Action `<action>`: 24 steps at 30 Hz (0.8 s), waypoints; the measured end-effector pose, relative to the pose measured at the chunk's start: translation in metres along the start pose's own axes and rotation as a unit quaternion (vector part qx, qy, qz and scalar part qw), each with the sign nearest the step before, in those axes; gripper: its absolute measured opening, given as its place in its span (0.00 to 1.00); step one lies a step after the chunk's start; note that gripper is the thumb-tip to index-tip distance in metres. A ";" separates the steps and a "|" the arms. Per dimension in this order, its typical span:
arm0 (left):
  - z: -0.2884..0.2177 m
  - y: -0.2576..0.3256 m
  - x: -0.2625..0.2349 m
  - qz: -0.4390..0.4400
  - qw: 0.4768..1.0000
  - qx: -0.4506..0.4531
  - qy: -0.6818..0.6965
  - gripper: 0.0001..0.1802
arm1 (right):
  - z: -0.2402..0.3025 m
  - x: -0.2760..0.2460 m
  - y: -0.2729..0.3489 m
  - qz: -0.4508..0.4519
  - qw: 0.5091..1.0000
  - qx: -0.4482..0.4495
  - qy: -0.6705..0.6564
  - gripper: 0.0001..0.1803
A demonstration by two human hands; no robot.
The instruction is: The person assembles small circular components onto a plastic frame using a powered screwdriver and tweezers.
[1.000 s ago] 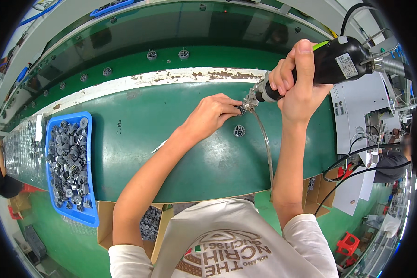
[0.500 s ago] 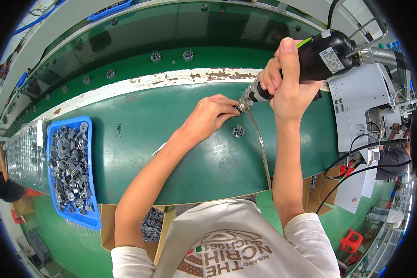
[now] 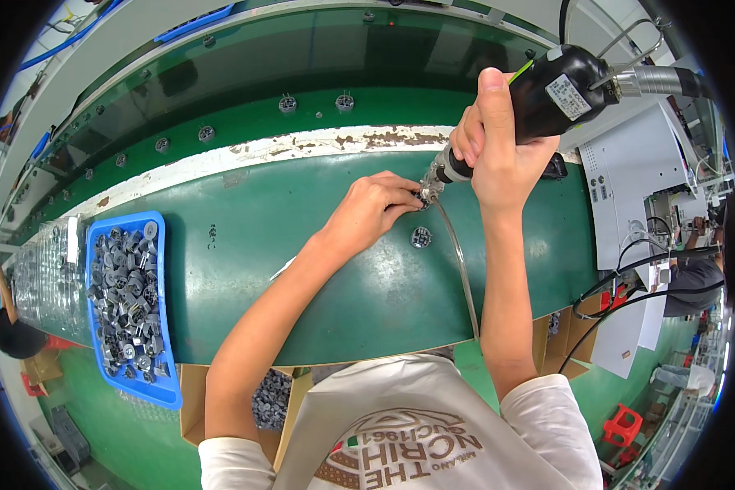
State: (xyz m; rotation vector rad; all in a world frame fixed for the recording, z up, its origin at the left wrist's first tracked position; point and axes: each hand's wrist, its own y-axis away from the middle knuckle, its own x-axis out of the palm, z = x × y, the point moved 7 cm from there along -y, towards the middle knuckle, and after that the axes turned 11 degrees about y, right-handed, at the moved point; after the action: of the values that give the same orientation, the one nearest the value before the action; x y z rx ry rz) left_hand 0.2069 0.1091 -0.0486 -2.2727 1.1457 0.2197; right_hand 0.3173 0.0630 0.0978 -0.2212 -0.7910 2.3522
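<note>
My right hand (image 3: 502, 151) is wrapped round a black power screwdriver (image 3: 559, 96), which tilts down to the left. A clear hose hangs from its metal nose (image 3: 435, 181). At the nose's tip, the fingers of my left hand (image 3: 373, 206) pinch a small dark round part (image 3: 420, 196), mostly hidden by the fingertips and the tool. Just nearer to me, another round grey part (image 3: 420, 238) with metal pieces on its face lies on the green tabletop (image 3: 367, 286).
A blue tray (image 3: 171, 327) heaped with grey parts stands on the left, beside clear plastic packaging (image 3: 49, 253). Beyond the white ledge (image 3: 302, 145), several round parts (image 3: 345, 102) sit spaced along a green belt. Black cables (image 3: 629, 265) and a white panel (image 3: 629, 180) are at the right.
The screwdriver and my right hand have shifted slightly left and down. My left hand keeps its pinch at the tool's tip. Parts on the belt appear a little further right.
</note>
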 end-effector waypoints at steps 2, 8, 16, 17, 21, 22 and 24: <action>0.000 -0.001 0.000 0.003 1.000 -0.009 0.001 0.09 | 0.000 0.000 0.001 -0.002 1.000 -0.002 0.001 0.09; 0.001 -0.002 -0.001 0.007 1.000 -0.014 0.010 0.08 | 0.012 -0.004 0.002 -0.008 1.000 0.001 -0.001 0.09; -0.004 -0.001 -0.010 0.079 0.995 -0.049 0.046 0.07 | 0.060 -0.044 -0.008 -0.032 0.994 -0.074 -0.080 0.16; -0.004 -0.001 -0.011 0.086 0.994 -0.047 0.052 0.06 | 0.057 -0.045 -0.006 -0.040 0.994 -0.066 -0.075 0.15; -0.004 -0.007 -0.032 0.066 0.995 -0.045 0.064 0.05 | 0.048 -0.049 -0.006 -0.061 0.995 -0.062 -0.047 0.13; 0.006 -0.013 -0.044 0.048 0.995 -0.053 0.072 0.05 | 0.047 -0.050 -0.007 -0.064 0.995 -0.061 -0.046 0.13; 0.026 -0.022 -0.081 -0.062 0.989 -0.116 0.063 0.05 | 0.045 -0.050 -0.008 -0.066 0.995 -0.050 -0.059 0.12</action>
State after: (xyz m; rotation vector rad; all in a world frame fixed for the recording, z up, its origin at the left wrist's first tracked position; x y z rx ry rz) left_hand 0.1769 0.1899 -0.0293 -2.5869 1.0845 0.1698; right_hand 0.3449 0.0152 0.1366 -0.0708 -0.9525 2.2190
